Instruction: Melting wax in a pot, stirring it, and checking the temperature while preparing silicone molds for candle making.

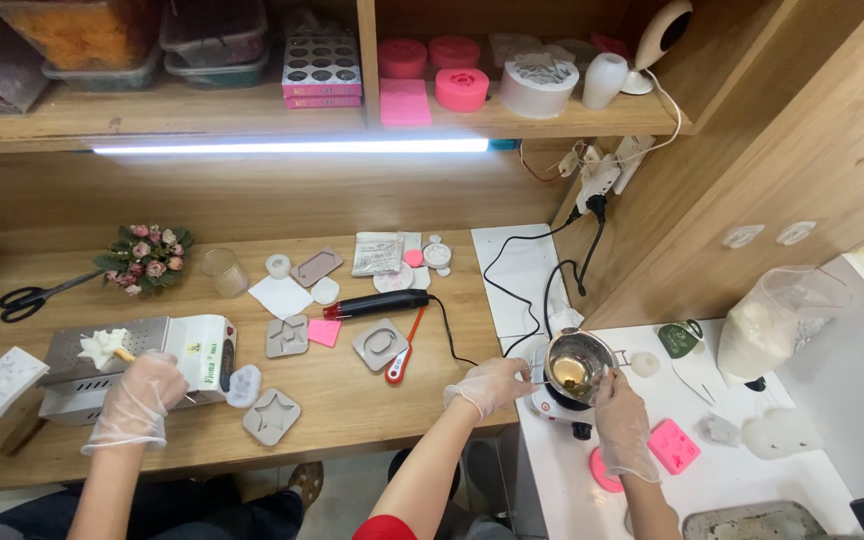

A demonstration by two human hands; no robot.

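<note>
Wooden table [372,400] with scissors [27,296], small flowers [145,256], grey molds [272,415], a pink note [324,332].

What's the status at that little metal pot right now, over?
Left hand grips the metal pot's side. Right hand stirs the yellow liquid. Pot sits on small hotplate. Co-worker's gloved hand works apart, not interfering.

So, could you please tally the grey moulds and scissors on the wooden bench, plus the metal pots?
Grey moulds: 4
Scissors: 1
Metal pots: 1
Total: 6
</note>
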